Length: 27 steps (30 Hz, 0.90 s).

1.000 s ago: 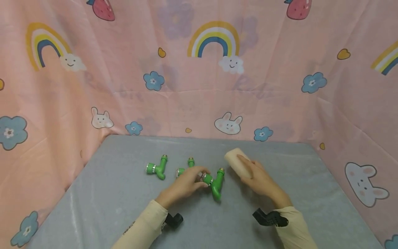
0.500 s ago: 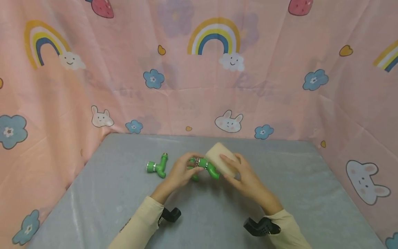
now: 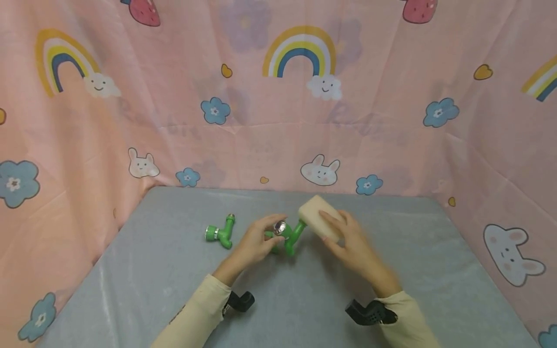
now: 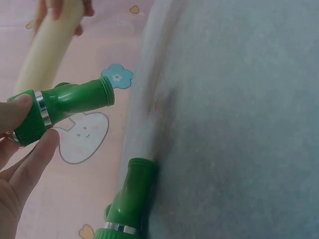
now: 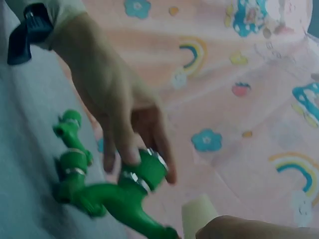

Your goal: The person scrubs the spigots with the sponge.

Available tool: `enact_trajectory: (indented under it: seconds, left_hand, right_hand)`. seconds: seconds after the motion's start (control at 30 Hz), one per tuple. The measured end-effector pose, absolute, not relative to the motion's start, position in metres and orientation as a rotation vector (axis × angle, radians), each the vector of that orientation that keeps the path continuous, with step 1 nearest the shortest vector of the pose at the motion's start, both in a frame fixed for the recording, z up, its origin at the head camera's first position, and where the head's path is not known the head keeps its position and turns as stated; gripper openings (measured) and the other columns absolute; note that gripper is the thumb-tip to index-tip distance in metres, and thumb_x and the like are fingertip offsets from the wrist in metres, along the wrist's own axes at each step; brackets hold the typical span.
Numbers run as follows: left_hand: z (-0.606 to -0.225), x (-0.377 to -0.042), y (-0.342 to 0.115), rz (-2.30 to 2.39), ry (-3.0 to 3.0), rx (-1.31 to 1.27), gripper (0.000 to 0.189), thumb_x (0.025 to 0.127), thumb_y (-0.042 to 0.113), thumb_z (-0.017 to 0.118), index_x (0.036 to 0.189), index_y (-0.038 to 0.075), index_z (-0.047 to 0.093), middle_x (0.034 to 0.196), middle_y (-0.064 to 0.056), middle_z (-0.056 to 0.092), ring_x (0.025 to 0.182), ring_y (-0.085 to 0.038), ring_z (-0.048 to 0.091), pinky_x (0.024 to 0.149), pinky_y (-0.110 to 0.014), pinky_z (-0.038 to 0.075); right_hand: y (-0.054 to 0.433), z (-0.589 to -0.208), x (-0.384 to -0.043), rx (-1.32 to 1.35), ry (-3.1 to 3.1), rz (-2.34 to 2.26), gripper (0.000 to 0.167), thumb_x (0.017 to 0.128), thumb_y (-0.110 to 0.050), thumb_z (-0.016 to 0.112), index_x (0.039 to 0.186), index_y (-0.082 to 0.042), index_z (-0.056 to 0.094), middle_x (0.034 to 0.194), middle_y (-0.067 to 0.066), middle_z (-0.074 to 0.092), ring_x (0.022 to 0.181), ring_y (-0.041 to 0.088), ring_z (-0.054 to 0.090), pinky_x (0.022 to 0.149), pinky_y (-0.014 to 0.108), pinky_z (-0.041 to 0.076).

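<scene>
In the head view my left hand (image 3: pixel 252 243) grips a green faucet (image 3: pixel 294 235) by its ribbed knob, thumb and fingers round it, above the table. The faucet's spout hangs down and its inlet end reaches the lower edge of a cream sponge (image 3: pixel 318 216). My right hand (image 3: pixel 359 252) holds that sponge from the right side, tilted. Whether sponge and faucet touch is hard to tell. A second green faucet (image 4: pixel 130 195) lies under my left hand, mostly hidden in the head view. Further left lies a third faucet (image 3: pixel 224 235).
A grey cloth (image 3: pixel 174 275) covers the table. Pink printed curtain (image 3: pixel 243 145) hangs behind and along both sides. A black wrist mount (image 3: pixel 370 312) sticks out from the right sleeve, and another mount (image 3: pixel 241 302) from the left.
My left hand has lifted the faucet up and left, then turned it so its inlet end points at the sponge. The sponge came left to it, then shifted slightly back right.
</scene>
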<state>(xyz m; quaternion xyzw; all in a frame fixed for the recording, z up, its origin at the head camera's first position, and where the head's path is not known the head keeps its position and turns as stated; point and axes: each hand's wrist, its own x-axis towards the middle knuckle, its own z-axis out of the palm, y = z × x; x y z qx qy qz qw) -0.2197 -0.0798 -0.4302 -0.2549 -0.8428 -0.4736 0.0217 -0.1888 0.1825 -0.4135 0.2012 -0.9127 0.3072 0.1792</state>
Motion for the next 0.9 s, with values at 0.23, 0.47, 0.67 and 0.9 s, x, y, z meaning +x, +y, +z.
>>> enact_trajectory:
  seconds: [0.23, 0.47, 0.67, 0.9]
  left_hand:
    - [-0.429, -0.218, -0.077, -1.484, -2.644, -0.794, 0.047, 0.087, -0.003, 0.074, 0.132, 0.008, 0.065, 0.136, -0.016, 0.06, 0.116, -0.032, 0.065, 0.088, -0.028, 0.061]
    - [-0.43, -0.217, -0.078, -1.417, -2.698, -0.797, 0.046, 0.088, 0.0, 0.073, 0.133, 0.008, 0.063, 0.13, -0.016, 0.066, 0.11, -0.031, 0.068, 0.083, -0.026, 0.061]
    - [-0.431, -0.216, -0.079, -1.384, -2.682, -0.812, 0.044, 0.087, -0.001, 0.073, 0.129, 0.007, 0.063, 0.124, -0.015, 0.068, 0.106, -0.028, 0.069, 0.081, -0.025, 0.061]
    - [-0.43, -0.216, -0.077, -1.419, -2.689, -0.82, 0.042, 0.088, 0.004, 0.076, 0.128, 0.005, 0.063, 0.127, -0.015, 0.068, 0.106, -0.031, 0.071, 0.086, -0.033, 0.062]
  right_hand:
    - [0.172, -0.421, -0.189, 0.524, -2.641, 0.87, 0.056, 0.088, -0.011, 0.073, 0.142, -0.012, 0.059, 0.141, 0.034, 0.047, 0.119, 0.05, 0.052, 0.088, 0.063, 0.051]
    - [0.192, -0.42, -0.195, 0.371, -2.658, 0.81, 0.053, 0.09, -0.01, 0.071, 0.141, -0.006, 0.058, 0.136, 0.034, 0.05, 0.114, 0.048, 0.053, 0.085, 0.059, 0.048]
    - [0.175, -0.415, -0.187, 0.481, -2.59, 0.834, 0.054, 0.089, -0.013, 0.074, 0.141, -0.011, 0.059, 0.134, 0.032, 0.052, 0.109, 0.047, 0.055, 0.08, 0.055, 0.048]
    - [0.169, -0.424, -0.188, 0.466, -2.62, 0.847, 0.055, 0.088, -0.012, 0.074, 0.141, -0.012, 0.059, 0.138, 0.032, 0.049, 0.116, 0.048, 0.052, 0.084, 0.059, 0.052]
